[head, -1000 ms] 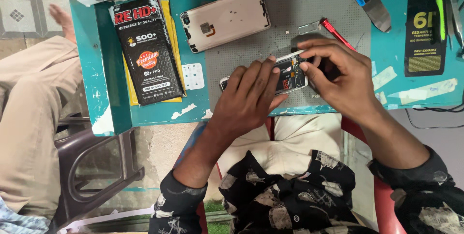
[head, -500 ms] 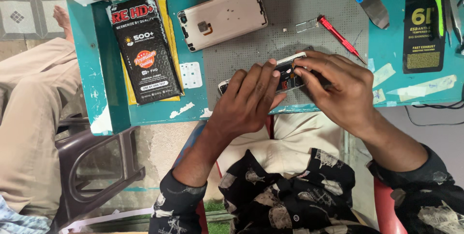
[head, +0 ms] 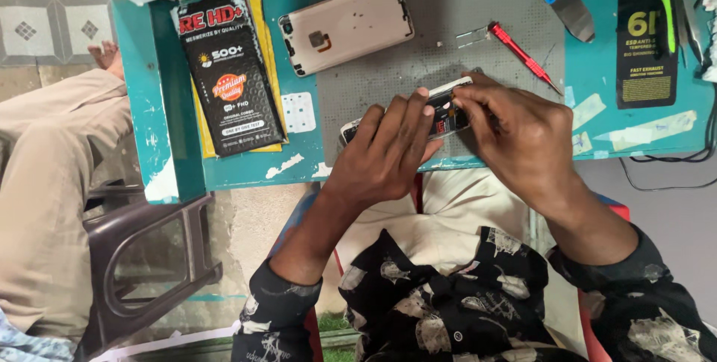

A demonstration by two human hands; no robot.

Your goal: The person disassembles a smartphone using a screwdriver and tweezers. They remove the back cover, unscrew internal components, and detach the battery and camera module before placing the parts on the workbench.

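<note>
Pressing closer together over the last second, the left hand (head: pixel 388 154) and right hand (head: pixel 523 134) both gripped the opened phone (head: pixel 447 108) near the bench's front edge, hiding more of its internals.

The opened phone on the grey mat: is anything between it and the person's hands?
Nothing visible. Both the left hand and the right hand already rest on the opened phone, covering most of it. The red screwdriver and the pale back cover lie apart on the grey mat, farther up.
</note>
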